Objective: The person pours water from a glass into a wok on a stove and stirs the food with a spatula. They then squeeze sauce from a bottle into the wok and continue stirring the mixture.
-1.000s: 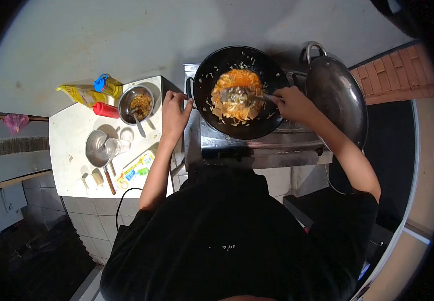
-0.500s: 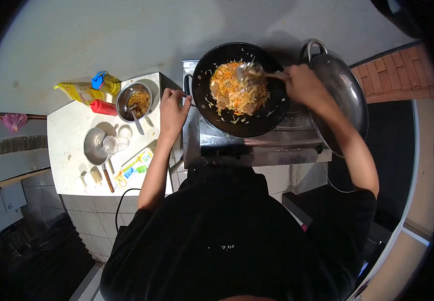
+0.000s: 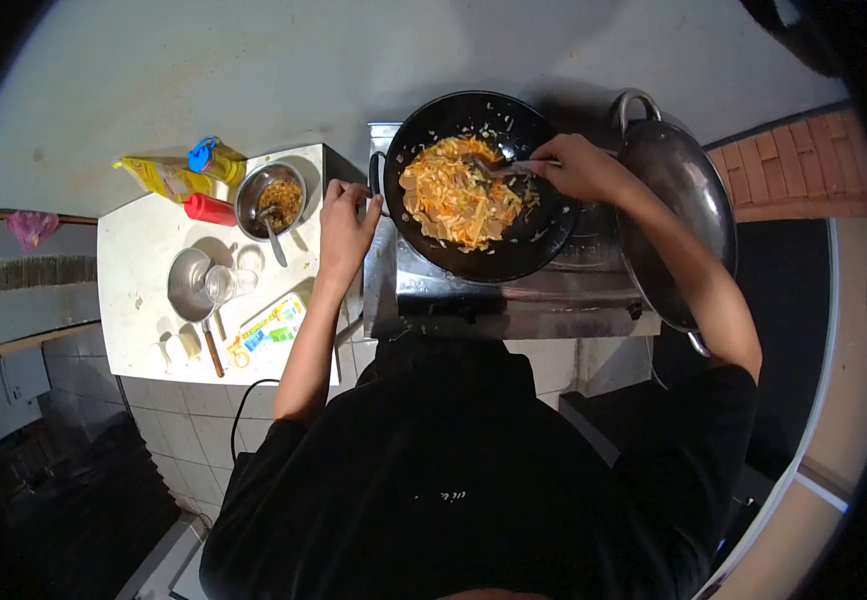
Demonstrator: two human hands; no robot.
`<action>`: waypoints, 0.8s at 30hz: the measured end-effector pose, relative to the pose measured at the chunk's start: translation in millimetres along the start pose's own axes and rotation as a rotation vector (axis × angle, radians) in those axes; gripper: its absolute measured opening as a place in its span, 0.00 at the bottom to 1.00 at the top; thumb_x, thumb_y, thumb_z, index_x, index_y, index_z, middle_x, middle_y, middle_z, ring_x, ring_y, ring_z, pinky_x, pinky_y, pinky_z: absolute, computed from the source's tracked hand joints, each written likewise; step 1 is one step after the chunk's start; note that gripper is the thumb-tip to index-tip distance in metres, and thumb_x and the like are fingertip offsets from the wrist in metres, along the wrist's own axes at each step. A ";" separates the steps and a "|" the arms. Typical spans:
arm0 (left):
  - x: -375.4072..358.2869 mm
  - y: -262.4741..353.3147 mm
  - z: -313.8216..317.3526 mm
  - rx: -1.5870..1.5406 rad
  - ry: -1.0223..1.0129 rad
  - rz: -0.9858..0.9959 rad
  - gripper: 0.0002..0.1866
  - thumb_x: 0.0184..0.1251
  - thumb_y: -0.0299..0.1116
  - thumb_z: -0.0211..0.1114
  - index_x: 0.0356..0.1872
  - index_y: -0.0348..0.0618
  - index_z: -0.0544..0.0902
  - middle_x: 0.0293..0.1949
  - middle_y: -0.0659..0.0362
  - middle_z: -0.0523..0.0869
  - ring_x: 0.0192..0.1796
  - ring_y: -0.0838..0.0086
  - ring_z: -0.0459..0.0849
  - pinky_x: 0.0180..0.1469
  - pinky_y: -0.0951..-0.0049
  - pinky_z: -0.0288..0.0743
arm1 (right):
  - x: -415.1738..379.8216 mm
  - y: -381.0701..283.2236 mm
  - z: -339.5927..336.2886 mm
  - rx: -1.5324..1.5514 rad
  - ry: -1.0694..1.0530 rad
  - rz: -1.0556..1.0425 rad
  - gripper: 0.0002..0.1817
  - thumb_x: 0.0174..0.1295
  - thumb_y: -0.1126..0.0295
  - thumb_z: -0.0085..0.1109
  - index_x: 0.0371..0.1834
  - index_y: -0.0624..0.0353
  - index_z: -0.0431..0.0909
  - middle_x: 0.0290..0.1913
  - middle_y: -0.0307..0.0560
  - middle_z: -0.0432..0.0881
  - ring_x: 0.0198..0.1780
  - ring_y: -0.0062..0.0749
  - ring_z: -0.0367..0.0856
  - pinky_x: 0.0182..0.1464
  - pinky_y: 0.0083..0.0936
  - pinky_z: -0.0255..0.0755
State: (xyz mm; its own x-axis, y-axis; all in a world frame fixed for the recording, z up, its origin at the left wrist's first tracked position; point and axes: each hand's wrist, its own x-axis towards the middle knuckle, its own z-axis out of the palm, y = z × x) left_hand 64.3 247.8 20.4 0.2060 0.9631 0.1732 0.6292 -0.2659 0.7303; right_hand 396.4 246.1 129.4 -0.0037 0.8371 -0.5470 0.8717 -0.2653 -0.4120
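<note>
A black wok sits on the metal stove. Inside it is a mixed heap of shredded vegetables, orange and pale, with flat brownish slices among it. My right hand is closed around the handle of a metal spatula, whose head is partly sunk in the food. At the wok's left side, the fingers of my left hand are curled on the loop handle.
A large metal pan stands right of the wok. On the white table are a steel bowl with a spoon, a red bottle, a blue-capped bottle, a yellow packet, a saucepan and a clear cup.
The spatula is steadier, its head now lower in the food rather than blurred above it. The heap has spread toward the wok's left side. My left hand keeps its place at the handle.
</note>
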 end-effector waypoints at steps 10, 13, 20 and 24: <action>-1.3 5.0 3.2 -0.004 0.028 -0.021 0.10 0.63 0.30 0.67 0.36 0.30 0.83 0.36 0.48 0.78 0.40 0.56 0.80 0.46 0.62 0.74 | 45.5 4.9 -51.6 -0.495 0.574 -0.667 0.11 0.58 0.70 0.60 0.42 0.57 0.86 0.40 0.56 0.86 0.43 0.56 0.83 0.47 0.44 0.76; 1.2 4.6 3.3 -0.022 0.018 -0.036 0.10 0.63 0.30 0.67 0.36 0.30 0.83 0.36 0.47 0.79 0.40 0.56 0.81 0.46 0.63 0.74 | 75.8 3.8 -38.7 -0.585 0.401 -0.541 0.11 0.59 0.69 0.61 0.43 0.56 0.86 0.39 0.55 0.86 0.42 0.55 0.83 0.47 0.44 0.77; -2.9 4.2 5.4 -0.004 0.011 -0.122 0.12 0.64 0.32 0.67 0.38 0.30 0.84 0.39 0.47 0.79 0.43 0.56 0.81 0.48 0.62 0.74 | 17.3 -24.0 -52.0 -0.486 0.155 -0.699 0.10 0.62 0.69 0.60 0.43 0.60 0.86 0.36 0.57 0.85 0.42 0.56 0.83 0.47 0.45 0.76; -6.3 4.6 8.0 0.019 0.041 -0.101 0.12 0.64 0.32 0.67 0.39 0.29 0.84 0.40 0.47 0.78 0.43 0.56 0.81 0.48 0.62 0.74 | 13.2 -15.8 -77.4 -0.606 0.357 -0.628 0.08 0.59 0.72 0.60 0.39 0.61 0.86 0.37 0.58 0.85 0.42 0.56 0.83 0.46 0.44 0.77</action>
State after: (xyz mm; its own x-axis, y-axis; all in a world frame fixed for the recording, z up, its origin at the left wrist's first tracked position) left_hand 71.9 240.1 17.4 0.1101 0.9859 0.1263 0.6598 -0.1675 0.7325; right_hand 420.5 298.3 185.2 -0.4970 0.8659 -0.0568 0.8676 0.4946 -0.0512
